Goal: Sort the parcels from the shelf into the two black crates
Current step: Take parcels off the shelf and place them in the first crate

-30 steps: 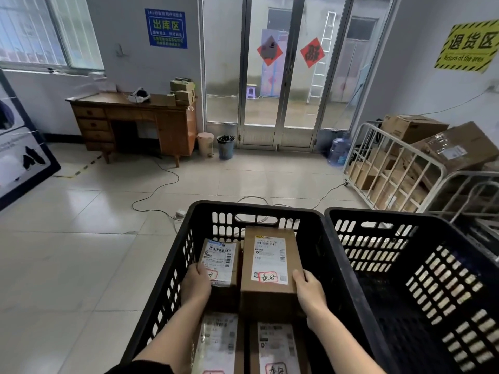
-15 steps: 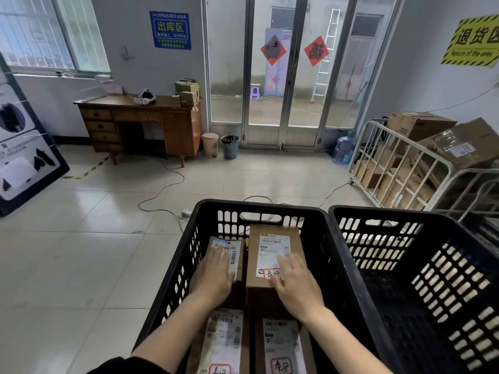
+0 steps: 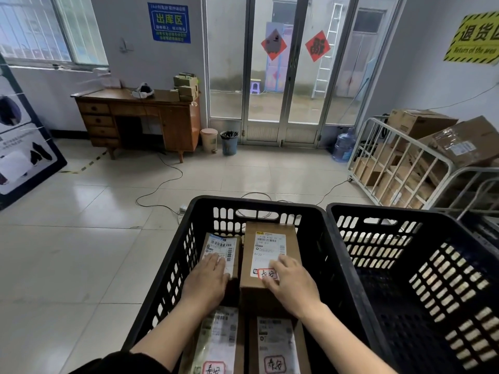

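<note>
In the left crate (image 3: 256,204), flat left hand (image 3: 206,282) and right hand (image 3: 293,284) press two of four parcels (image 3: 270,233).

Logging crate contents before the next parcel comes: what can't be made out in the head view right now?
Head view:
1. Label print on the far left parcel and far right parcel: too small, partly under the left hand and right hand.
2. The near left parcel and near right parcel: cut off by the bottom edge, labels blurred.
3. The right crate: near end past the frame edge, floor too dark.
4. The shelf: out of frame.
</note>
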